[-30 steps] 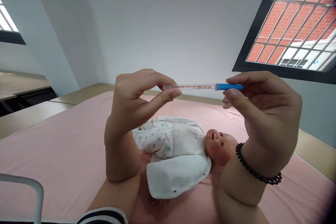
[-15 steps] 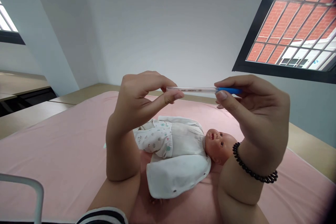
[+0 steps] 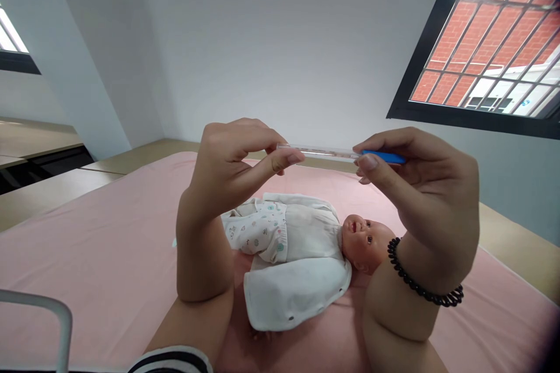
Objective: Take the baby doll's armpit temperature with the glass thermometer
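Note:
A slim, clear thermometer point(image 3: 328, 154) with a blue end point(image 3: 385, 157) is held level in front of me, above the doll. My left hand point(image 3: 245, 157) pinches its clear tip between thumb and fingers. Thumb and fingertips of my right hand point(image 3: 420, 186) close on it where the clear part meets the blue end. Small marks along the clear part are too fine to read. Below, a baby doll point(image 3: 306, 233) lies on its back in a white top and patterned trousers, its head point(image 3: 366, 242) to the right, partly behind my right wrist.
A pink sheet point(image 3: 109, 245) covers the surface under the doll. A pale metal rail point(image 3: 65, 326) stands at the near left. Wooden tabletops point(image 3: 44, 192) lie at the left, and a barred window point(image 3: 485, 46) is in the wall at the right.
The thermometer has turned slightly about its length, and its blue end has dipped a little. My right fingers have shifted slightly left; the doll has not moved.

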Demonstrator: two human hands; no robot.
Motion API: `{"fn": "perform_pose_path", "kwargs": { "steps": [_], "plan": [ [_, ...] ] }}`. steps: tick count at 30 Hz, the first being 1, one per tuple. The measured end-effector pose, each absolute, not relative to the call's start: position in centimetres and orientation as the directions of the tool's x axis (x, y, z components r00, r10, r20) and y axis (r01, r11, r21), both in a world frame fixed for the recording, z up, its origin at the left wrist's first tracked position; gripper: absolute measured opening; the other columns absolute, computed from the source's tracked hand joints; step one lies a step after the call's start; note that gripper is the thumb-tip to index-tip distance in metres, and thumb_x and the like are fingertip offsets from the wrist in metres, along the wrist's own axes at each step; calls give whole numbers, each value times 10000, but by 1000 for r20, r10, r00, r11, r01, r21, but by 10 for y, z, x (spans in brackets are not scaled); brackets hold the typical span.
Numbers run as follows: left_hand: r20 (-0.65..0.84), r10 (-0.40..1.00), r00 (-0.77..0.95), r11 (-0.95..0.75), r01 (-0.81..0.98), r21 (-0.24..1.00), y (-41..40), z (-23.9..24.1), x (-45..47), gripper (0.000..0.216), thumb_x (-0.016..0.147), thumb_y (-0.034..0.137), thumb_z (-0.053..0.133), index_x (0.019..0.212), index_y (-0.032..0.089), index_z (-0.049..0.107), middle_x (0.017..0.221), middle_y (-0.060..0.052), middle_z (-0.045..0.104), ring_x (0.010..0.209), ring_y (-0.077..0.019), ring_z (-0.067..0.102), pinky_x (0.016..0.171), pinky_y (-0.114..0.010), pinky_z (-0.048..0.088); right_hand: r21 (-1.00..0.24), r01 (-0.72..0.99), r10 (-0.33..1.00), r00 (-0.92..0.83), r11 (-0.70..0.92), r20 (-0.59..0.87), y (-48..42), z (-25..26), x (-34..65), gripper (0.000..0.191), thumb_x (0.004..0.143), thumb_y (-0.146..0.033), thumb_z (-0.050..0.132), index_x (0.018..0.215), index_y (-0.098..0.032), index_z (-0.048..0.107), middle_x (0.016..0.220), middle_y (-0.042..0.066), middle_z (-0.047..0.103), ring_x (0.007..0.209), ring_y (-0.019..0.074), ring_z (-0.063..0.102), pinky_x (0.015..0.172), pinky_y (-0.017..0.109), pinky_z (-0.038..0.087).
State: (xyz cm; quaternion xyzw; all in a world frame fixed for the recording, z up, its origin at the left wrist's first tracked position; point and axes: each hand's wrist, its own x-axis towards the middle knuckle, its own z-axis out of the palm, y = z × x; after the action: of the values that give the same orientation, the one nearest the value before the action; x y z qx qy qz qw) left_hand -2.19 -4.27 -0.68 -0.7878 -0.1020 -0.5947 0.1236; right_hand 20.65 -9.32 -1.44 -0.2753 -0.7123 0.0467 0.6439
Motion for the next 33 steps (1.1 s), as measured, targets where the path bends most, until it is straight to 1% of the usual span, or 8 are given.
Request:
{"fn": "perform_pose_path", "kwargs": {
  "steps": [9,16,20,22,25,29,31,33],
  "plan": [
    [941,149,303,-921,388,21,-48,-7,-24,389,995,467,579,671,264,653,621,32,670,606,-130,624,559,-307,462,-482,312,499,27,819,866,-98,-12,205,48,870,-201,742,864,-248,741,757,-6,648,688,146,595,615,287,531],
    [933,247,262,-901,416,122,-49,-8,-27,412,1020,477,517,702,272,679,600,28,642,569,-120,583,542,-299,410,-451,194,420,180,871,889,-82,-9,214,17,842,-196,752,833,-208,745,732,7,628,622,134,553,508,277,464],
    [923,287,255,-888,433,156,-47,-8,-27,428,1018,483,520,679,264,663,601,25,642,582,-121,600,540,-289,411,-394,72,368,239,916,899,-78,-7,227,70,862,-185,667,829,-206,724,688,2,552,558,126,514,448,276,402],
    [912,318,259,-879,440,182,-46,-8,-27,435,1015,489,523,673,255,658,599,21,639,598,-125,615,551,-284,422,-406,-24,397,269,914,878,-79,-5,235,97,872,-241,637,805,-212,701,694,3,509,560,123,489,437,273,376],
    [883,386,266,-859,452,239,-41,-7,-25,451,1006,515,520,678,238,659,604,17,638,635,-136,634,589,-276,452,-531,-112,540,267,840,798,-82,-3,244,189,920,-327,606,766,-233,666,745,13,467,607,129,476,489,292,407],
    [806,508,304,-803,507,314,-19,-7,-21,532,1005,559,461,654,206,648,653,-2,664,675,-149,639,639,-279,463,-511,-30,503,229,859,833,-77,-4,247,130,890,-271,630,790,-231,702,709,16,506,598,144,496,488,305,392],
    [737,590,330,-749,564,347,2,-10,-19,560,1001,586,433,655,198,641,684,-15,679,665,-151,627,618,-281,441,-498,77,475,204,864,856,-71,-5,245,63,858,-250,691,811,-218,719,710,11,553,608,138,518,519,297,416],
    [628,695,351,-665,645,376,30,-17,-16,557,991,614,413,696,202,645,732,-27,700,648,-157,617,583,-286,417,-553,214,536,138,805,833,-65,-6,243,63,844,-283,742,833,-223,726,761,8,608,666,134,555,603,293,470]
  ]
}}
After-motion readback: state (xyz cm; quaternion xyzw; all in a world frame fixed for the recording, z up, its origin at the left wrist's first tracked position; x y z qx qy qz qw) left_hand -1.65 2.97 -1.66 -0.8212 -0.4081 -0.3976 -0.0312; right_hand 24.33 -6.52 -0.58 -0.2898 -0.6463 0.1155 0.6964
